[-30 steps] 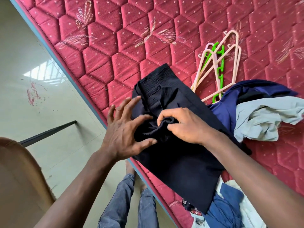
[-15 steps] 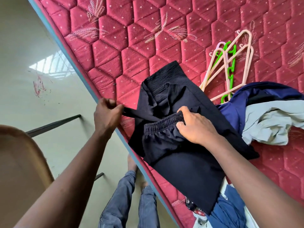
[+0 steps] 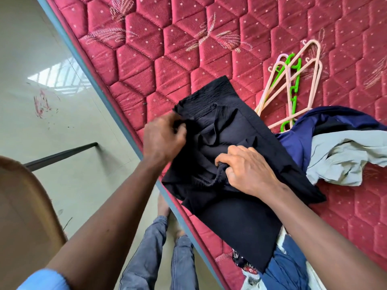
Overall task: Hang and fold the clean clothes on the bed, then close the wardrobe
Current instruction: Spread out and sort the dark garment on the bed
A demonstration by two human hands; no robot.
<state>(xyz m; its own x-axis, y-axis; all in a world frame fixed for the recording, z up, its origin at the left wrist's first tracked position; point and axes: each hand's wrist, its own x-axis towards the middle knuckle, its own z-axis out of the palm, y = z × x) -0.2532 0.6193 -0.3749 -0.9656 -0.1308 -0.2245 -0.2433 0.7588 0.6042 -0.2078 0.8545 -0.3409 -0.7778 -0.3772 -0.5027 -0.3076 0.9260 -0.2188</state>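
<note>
A black pair of trousers [image 3: 236,222] lies partly folded at the near edge of the red quilted mattress [image 3: 178,59]. My left hand [image 3: 162,139] pinches the black cloth at its upper left corner. My right hand [image 3: 247,170] grips a bunched fold with an elastic band in the garment's middle. To the right lie a navy garment [image 3: 293,143] and a pale grey one [image 3: 343,160]. Pink and green plastic hangers [image 3: 293,88] rest on the mattress behind them. The wardrobe is out of view.
More clothes, blue and white [image 3: 287,271], lie under the trousers at the bottom edge. The mattress edge runs diagonally; beyond it are a glossy tiled floor [image 3: 41,101], a brown chair back [image 3: 25,216] and my jeans-clad legs [image 3: 159,258].
My left hand moved from the mattress edge back onto the trousers, bringing the cloth flap over. My right hand shifted slightly and bunched the elastic fold tighter.
</note>
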